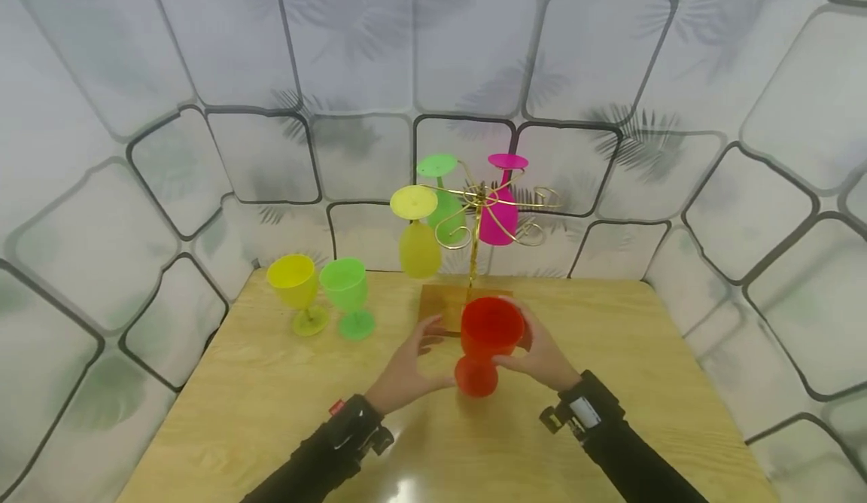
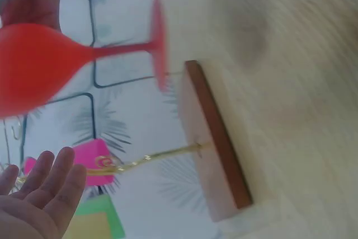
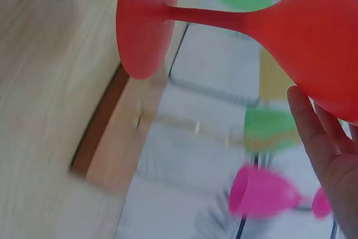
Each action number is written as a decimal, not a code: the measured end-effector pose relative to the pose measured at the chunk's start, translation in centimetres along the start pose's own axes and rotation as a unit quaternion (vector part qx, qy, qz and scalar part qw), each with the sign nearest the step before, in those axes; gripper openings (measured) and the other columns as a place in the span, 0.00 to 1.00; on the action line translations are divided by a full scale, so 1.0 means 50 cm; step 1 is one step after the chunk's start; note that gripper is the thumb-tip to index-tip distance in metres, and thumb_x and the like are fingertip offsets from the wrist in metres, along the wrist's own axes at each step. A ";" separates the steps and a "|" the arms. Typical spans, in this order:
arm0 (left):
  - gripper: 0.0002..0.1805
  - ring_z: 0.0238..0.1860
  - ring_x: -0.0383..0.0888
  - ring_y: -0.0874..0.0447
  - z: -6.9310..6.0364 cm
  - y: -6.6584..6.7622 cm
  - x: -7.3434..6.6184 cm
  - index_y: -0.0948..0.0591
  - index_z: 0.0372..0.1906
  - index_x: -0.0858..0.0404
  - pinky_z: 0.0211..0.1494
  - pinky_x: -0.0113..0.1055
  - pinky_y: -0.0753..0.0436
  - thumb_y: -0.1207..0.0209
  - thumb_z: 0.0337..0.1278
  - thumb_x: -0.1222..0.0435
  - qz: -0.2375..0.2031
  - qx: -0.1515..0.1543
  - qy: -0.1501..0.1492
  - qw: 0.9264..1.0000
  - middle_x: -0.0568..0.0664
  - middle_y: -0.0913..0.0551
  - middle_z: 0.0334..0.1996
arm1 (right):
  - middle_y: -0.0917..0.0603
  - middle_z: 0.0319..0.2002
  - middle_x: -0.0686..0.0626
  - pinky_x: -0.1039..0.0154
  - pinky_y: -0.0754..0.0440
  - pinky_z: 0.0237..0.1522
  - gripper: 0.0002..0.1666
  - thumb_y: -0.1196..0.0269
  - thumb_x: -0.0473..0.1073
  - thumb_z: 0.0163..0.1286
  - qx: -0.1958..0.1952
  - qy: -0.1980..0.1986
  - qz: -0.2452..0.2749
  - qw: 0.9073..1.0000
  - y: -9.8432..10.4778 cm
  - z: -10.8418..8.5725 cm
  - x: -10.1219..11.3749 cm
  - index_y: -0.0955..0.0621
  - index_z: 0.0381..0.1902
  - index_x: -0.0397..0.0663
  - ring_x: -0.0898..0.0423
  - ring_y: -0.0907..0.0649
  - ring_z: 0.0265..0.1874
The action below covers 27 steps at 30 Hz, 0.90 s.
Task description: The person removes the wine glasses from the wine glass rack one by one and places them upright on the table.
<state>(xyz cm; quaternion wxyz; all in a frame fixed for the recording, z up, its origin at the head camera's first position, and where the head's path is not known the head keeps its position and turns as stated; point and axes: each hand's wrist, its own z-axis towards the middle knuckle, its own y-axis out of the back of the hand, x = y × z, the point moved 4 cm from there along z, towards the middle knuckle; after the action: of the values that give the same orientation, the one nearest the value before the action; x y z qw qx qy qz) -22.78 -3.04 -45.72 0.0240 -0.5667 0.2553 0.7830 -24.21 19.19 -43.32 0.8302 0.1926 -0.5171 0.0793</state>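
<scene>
In the head view my right hand [image 1: 545,356] grips a red plastic goblet [image 1: 484,330] round the side of its bowl. The right wrist view shows the goblet's bowl, stem and round foot [image 3: 146,23], with the fingers [image 3: 310,132] against the bowl. The foot hangs above the table in the left wrist view. My left hand [image 1: 406,371] is to the left of the goblet, fingers spread and apart from it. Behind both hands stands a gold goblet rack [image 1: 474,254] on a wooden base [image 1: 433,303].
Yellow [image 1: 420,251], green [image 1: 447,213] and pink [image 1: 499,217] goblets hang upside down from the rack's curled arms. Another yellow goblet [image 1: 294,285] and a green goblet [image 1: 347,285] stand upright on the wooden table [image 1: 271,413] at the left. Patterned fabric walls [image 1: 366,156] enclose the table.
</scene>
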 end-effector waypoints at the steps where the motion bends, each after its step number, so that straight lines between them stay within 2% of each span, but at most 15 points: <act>1: 0.49 0.61 0.57 0.28 -0.008 0.003 0.006 0.42 0.69 0.58 0.64 0.54 0.29 0.28 0.39 0.64 0.000 -0.004 0.009 1.000 0.57 0.28 0.62 | 0.26 0.56 0.61 0.70 0.19 0.50 0.47 0.32 0.24 0.49 -0.016 -0.003 -0.008 1.000 0.026 -0.005 -0.003 0.41 0.66 0.34 0.68 0.22 0.52; 3: 0.48 0.62 0.57 0.29 -0.022 0.009 0.019 0.41 0.69 0.60 0.65 0.54 0.30 0.29 0.41 0.63 0.004 -0.008 0.019 1.000 0.57 0.29 0.63 | 0.27 0.55 0.64 0.73 0.19 0.48 0.46 0.33 0.23 0.51 -0.056 -0.012 -0.025 0.998 0.084 -0.013 -0.012 0.42 0.66 0.33 0.69 0.23 0.51; 7: 0.44 0.62 0.57 0.30 -0.038 0.017 0.038 0.40 0.68 0.61 0.65 0.54 0.30 0.31 0.45 0.62 0.015 -0.009 0.015 1.000 0.57 0.30 0.64 | 0.29 0.54 0.65 0.78 0.21 0.46 0.45 0.36 0.24 0.54 -0.136 -0.039 -0.058 0.988 0.202 -0.010 -0.041 0.43 0.67 0.37 0.71 0.25 0.50; 11: 0.43 0.62 0.56 0.30 -0.042 0.017 0.045 0.39 0.67 0.59 0.65 0.53 0.29 0.31 0.46 0.61 0.017 -0.006 0.018 1.000 0.56 0.31 0.64 | 0.30 0.53 0.66 0.82 0.23 0.46 0.45 0.36 0.26 0.56 -0.191 -0.067 -0.077 0.976 0.282 0.006 -0.083 0.44 0.68 0.41 0.70 0.26 0.49; 15: 0.42 0.62 0.55 0.29 -0.045 0.010 0.047 0.39 0.67 0.59 0.65 0.53 0.29 0.32 0.45 0.60 0.014 0.003 0.027 1.000 0.57 0.31 0.64 | 0.31 0.56 0.61 0.80 0.27 0.51 0.46 0.34 0.32 0.58 -0.232 -0.110 -0.105 0.961 0.324 0.013 -0.134 0.45 0.69 0.43 0.71 0.28 0.49; 17: 0.43 0.62 0.55 0.29 -0.046 0.005 0.048 0.39 0.67 0.59 0.65 0.53 0.29 0.32 0.45 0.59 0.014 0.007 0.029 0.999 0.57 0.31 0.64 | 0.32 0.59 0.54 0.72 0.27 0.57 0.47 0.33 0.35 0.58 -0.244 -0.134 -0.120 0.953 0.337 0.010 -0.156 0.45 0.70 0.44 0.69 0.29 0.51; 20: 0.43 0.62 0.56 0.29 -0.045 -0.001 0.047 0.40 0.68 0.62 0.64 0.53 0.29 0.33 0.47 0.58 0.016 0.013 0.019 1.000 0.58 0.31 0.64 | 0.36 0.64 0.43 0.55 0.31 0.65 0.48 0.33 0.38 0.59 -0.254 -0.160 -0.138 0.944 0.352 0.003 -0.181 0.47 0.70 0.44 0.60 0.31 0.56; 23: 0.43 0.61 0.59 0.29 -0.043 -0.006 0.047 0.40 0.68 0.64 0.63 0.55 0.29 0.33 0.48 0.58 0.017 0.015 0.005 1.000 0.61 0.31 0.63 | 0.39 0.67 0.38 0.44 0.38 0.69 0.49 0.34 0.38 0.59 -0.260 -0.169 -0.136 0.941 0.365 -0.007 -0.194 0.49 0.71 0.43 0.49 0.34 0.61; 27: 0.42 0.61 0.60 0.29 -0.041 -0.010 0.043 0.40 0.68 0.65 0.63 0.57 0.29 0.33 0.48 0.62 0.021 0.018 0.003 1.000 0.62 0.31 0.63 | 0.40 0.67 0.37 0.40 0.39 0.68 0.50 0.34 0.39 0.60 -0.262 -0.178 -0.127 0.940 0.377 -0.020 -0.205 0.50 0.71 0.42 0.41 0.37 0.64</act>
<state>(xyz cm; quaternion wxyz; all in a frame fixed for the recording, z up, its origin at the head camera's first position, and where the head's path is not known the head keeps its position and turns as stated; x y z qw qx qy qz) -21.59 -4.01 -48.30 0.0170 -0.5632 0.2817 0.7766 -34.25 37.49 -48.37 0.7491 0.0427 -0.6300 -0.2004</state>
